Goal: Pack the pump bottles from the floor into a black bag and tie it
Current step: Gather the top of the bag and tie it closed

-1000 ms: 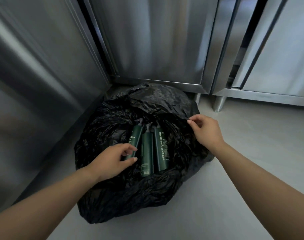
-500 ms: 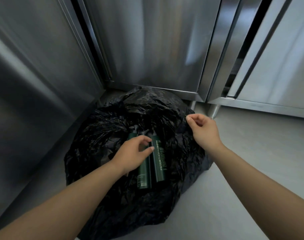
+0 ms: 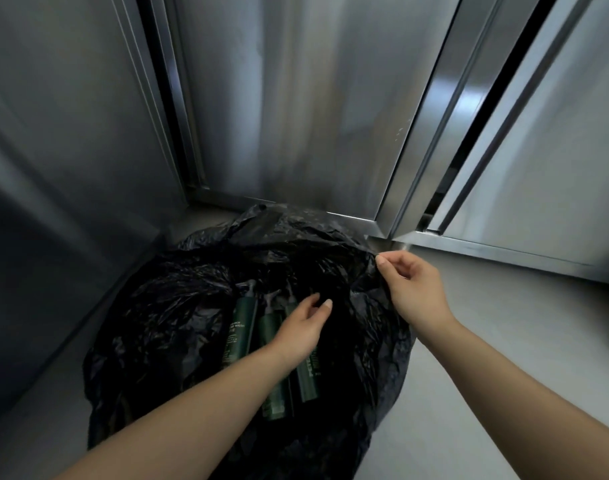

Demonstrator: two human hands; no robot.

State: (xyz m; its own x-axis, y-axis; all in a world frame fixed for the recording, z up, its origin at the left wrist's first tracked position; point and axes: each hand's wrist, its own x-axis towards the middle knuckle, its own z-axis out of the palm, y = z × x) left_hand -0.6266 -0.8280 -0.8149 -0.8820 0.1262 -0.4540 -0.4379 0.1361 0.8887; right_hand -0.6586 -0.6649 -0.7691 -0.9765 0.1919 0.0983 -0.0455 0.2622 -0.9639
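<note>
Dark green pump bottles [image 3: 242,327], three showing, lying side by side in the mouth of the black bag [image 3: 164,306], pump heads pointing toward the far rim. Bag sitting on the floor [image 3: 504,341], pushed into the corner against the steel cabinets [image 3: 296,116].

Left hand [image 3: 303,332] hovering over the middle and right bottles, fingers apart, reaching toward the film past the pump heads, holding nothing as far as visible. Right hand [image 3: 414,292] pinching the bag's right rim between thumb and fingers, lifting it slightly.

Packing looking done, judging by no bottles left on visible floor; likely moving to gathering the mouth for tying.

Risks from here:
- Thin crinkled film snagging on pump heads, possibly tearing when pulled across.
- Only one rim edge held; gathering unevenly leaving a gap, bottles sliding out toward the near side.
- Bottles lying loose near the opening, not deep; lifting the rim tipping them out onto the floor.
- Too little slack above the bottles for a knot unless pushing them deeper first.
- Corner crowding the far rim against the cabinets, hard to reach.
</note>
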